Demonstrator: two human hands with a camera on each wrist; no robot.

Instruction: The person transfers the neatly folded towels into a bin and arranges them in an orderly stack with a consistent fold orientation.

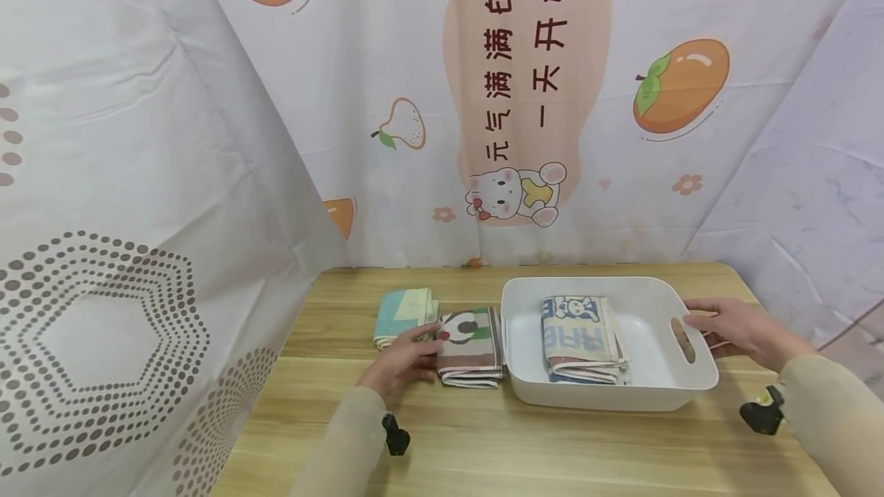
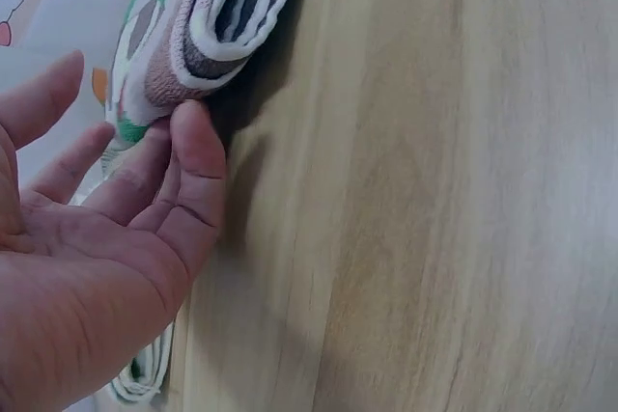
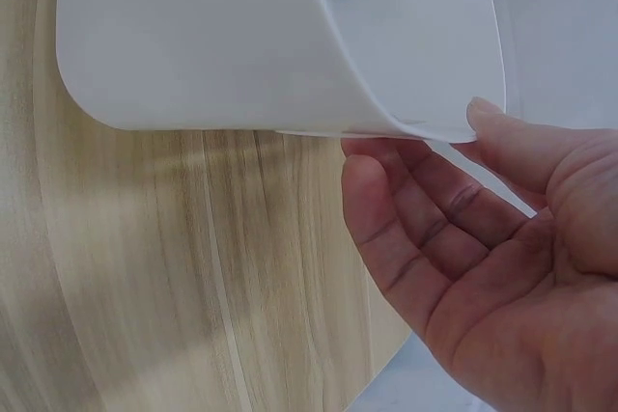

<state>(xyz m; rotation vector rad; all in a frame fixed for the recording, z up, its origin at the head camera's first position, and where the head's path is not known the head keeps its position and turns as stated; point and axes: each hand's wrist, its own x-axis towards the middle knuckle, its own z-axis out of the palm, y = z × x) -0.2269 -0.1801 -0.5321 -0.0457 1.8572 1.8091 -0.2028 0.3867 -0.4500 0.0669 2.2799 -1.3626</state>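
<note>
My left hand [image 1: 407, 363] is at the left edge of a folded towel [image 1: 471, 351] with a brown, green and white pattern. In the left wrist view its fingertips touch the towel's folded edge [image 2: 183, 74], and the thumb stands apart. A white plastic basket [image 1: 663, 399] sits just right of that towel. My right hand [image 1: 742, 328] holds the basket's right end by the rim, thumb on top and fingers outside below. Inside the basket lies another folded towel [image 1: 576, 336], blue and cream with a bear design.
A folded towel in turquoise and yellow [image 1: 404, 315] lies behind my left hand. Everything rests on a wood-grain table [image 1: 525, 451]. A printed curtain [image 1: 387, 198] hangs along the back edge, with more cloth at both sides.
</note>
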